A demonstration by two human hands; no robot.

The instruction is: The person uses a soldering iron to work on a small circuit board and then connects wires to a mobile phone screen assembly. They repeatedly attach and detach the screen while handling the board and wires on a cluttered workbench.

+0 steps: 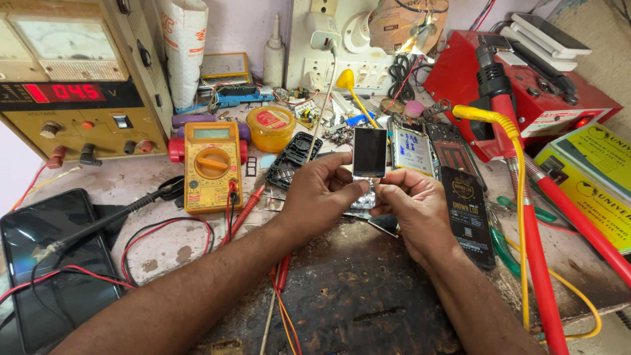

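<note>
While both hands meet above the middle of the worktop (368, 296), the left hand (322, 190) and the right hand (414, 204) hold a small phone screen (369, 152) upright between them. Left fingers (351, 190) are closed on its lower left edge, and right fingers (388, 190) pinch its shiny lower end, closed on it too. Just left of the hands lies a yellow multimeter (211, 164) with red and black leads. A black battery (468, 213) lies just right of the right hand, a dark phone (59, 263) far left.
</note>
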